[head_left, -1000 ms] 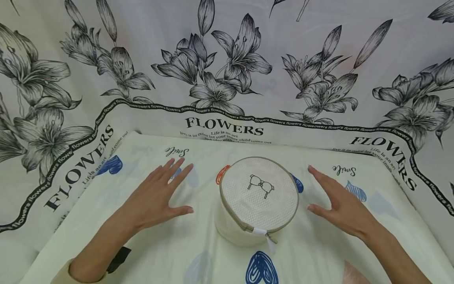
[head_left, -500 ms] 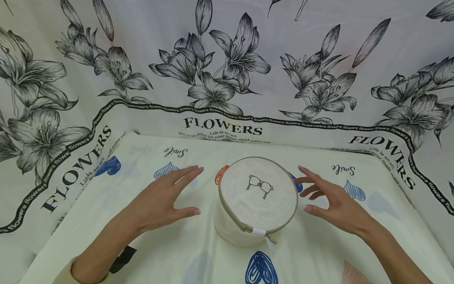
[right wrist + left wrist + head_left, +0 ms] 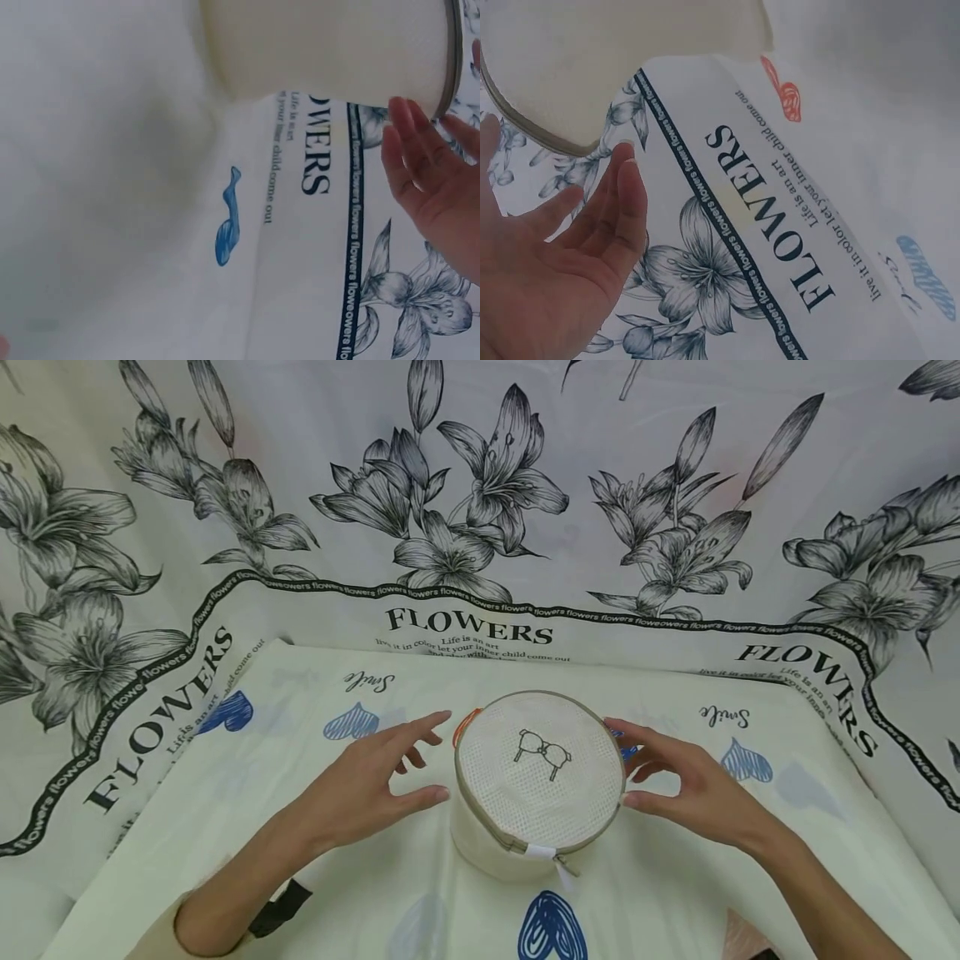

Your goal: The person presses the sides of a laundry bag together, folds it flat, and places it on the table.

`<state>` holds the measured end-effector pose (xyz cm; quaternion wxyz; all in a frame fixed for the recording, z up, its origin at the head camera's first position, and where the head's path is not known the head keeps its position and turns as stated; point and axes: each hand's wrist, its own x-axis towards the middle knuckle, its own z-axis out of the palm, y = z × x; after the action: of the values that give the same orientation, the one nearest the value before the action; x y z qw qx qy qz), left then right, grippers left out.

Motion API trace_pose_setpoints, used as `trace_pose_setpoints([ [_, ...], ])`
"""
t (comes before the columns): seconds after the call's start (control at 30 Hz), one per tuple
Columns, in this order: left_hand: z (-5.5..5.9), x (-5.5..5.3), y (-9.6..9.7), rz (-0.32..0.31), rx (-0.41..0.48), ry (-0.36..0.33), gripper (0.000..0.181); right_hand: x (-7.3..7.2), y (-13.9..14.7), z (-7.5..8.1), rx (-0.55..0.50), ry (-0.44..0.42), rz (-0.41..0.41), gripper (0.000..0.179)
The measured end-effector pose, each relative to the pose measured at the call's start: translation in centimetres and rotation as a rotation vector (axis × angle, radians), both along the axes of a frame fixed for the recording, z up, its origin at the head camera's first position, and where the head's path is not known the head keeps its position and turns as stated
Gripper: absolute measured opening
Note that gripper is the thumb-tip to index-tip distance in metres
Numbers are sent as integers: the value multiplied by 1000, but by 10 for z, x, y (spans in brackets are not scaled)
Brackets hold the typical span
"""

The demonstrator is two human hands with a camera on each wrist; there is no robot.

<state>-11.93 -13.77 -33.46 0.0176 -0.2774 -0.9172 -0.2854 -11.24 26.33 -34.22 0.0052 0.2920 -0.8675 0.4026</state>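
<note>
A cream cylindrical zippered bag (image 3: 540, 768) with a mesh top and a two-sheep outline drawing stands upright in the head view. Its zip pull and white tag (image 3: 566, 868) hang at the front of the rim. My left hand (image 3: 375, 781) is just left of the bag, thumb and fingers spread apart, with a small gap to its side. On the other side, my right hand (image 3: 686, 781) has its fingertips at the right rim, seeming to touch it lightly without gripping. Both wrist views show the bag's side (image 3: 570, 67) close to the fingertips; what is inside stays hidden.
The bag stands on a pale cloth (image 3: 360, 893) printed with hearts and "Smile". Behind it hangs a white curtain (image 3: 585, 568) with black lilies and "FLOWERS" lettering. A black piece (image 3: 279, 908) shows beside the left wrist.
Both hands have moved inward toward the bag, the left one rightward and the right one leftward to its rim. Their fingers have bent a little. The bag has barely shifted.
</note>
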Motion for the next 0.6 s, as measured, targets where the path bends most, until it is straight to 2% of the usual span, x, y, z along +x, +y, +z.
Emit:
trace_pose_setpoints([
  [0.2,5,0,10,0,160,-105,74,2,-7,1,-139,-124,36,71],
  [0.3,6,0,15,14,202,-138,72,6,-13,2,-182,-202,-13,68],
  [0.47,6,0,21,56,218,-162,62,12,-25,7,-242,-360,-131,67],
  [0.6,4,-2,25,88,297,-253,56,13,-30,11,-268,-429,-170,67],
])
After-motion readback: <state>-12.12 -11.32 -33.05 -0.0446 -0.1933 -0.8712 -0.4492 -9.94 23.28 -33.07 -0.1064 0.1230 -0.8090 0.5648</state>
